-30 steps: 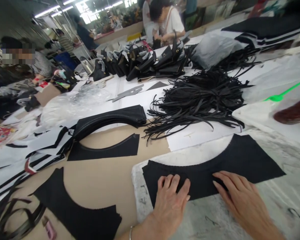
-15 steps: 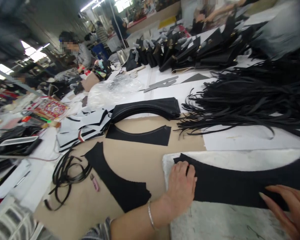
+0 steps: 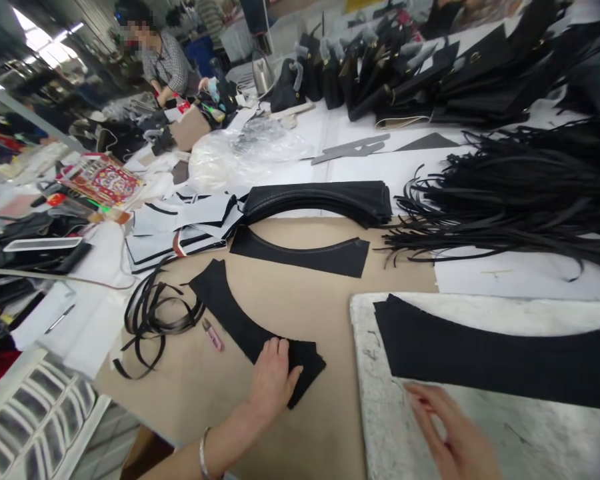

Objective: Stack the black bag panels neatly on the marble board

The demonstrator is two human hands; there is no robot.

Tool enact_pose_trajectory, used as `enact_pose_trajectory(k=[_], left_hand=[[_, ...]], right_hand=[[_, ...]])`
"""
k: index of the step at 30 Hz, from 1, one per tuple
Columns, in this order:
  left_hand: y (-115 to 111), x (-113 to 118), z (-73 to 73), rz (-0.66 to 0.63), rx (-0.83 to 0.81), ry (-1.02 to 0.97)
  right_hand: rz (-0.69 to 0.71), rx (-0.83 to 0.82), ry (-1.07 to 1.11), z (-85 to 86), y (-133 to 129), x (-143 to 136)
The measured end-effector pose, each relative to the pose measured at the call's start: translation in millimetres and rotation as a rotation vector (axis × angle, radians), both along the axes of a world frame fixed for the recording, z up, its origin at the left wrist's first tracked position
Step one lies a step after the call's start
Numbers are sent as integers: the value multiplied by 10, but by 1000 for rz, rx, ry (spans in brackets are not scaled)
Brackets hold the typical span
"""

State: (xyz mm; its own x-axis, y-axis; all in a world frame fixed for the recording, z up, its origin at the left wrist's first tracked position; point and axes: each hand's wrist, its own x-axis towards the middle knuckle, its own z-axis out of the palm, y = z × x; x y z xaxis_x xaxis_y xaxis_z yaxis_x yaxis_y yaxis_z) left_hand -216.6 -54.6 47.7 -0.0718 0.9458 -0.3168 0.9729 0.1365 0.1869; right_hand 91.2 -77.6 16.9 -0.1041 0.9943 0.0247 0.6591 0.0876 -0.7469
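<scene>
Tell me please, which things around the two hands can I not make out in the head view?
All in the head view:
- Right hand: blurred; whether its fingertips hold anything is unclear.
- Left hand: covers part of the lower black piece; its grip underneath is hidden.
- Wide black piece: right end cut off by the picture's edge.
- Black stack: layers too fine to count.
- Pink tube: any lettering too small.

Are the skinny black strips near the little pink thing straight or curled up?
Curled up: the black strips lie in loose loops on the brown surface.
</scene>
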Motion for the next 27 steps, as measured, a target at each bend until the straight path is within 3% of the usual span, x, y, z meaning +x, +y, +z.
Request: enact_pose_trajectory(k=[3,5,12,16,20,24,27], left_hand=[[-21,-69,-43,8,14,-111],[6,-78,-61,27,14,-175],[154,-307,-67,231,-29,-492],[232,-505,-63,325,-75,-711],[265,-631,-47,381,-118,-852],[289,-650,-59,398,-133,-910],[245,-609,-3,390,-100,-895]], right_hand=[[24,-163,165,49,-76,-601],[-4,-246,238,72,-98,-859],[-177,-547,499,176,-47,-1330],[-209,-545,687,179,35,-1670],[-214,-577,732,203,123,-2016],[-167,-587,592,239,180,-2226],[-214,-547,487,191,187,-2268]])
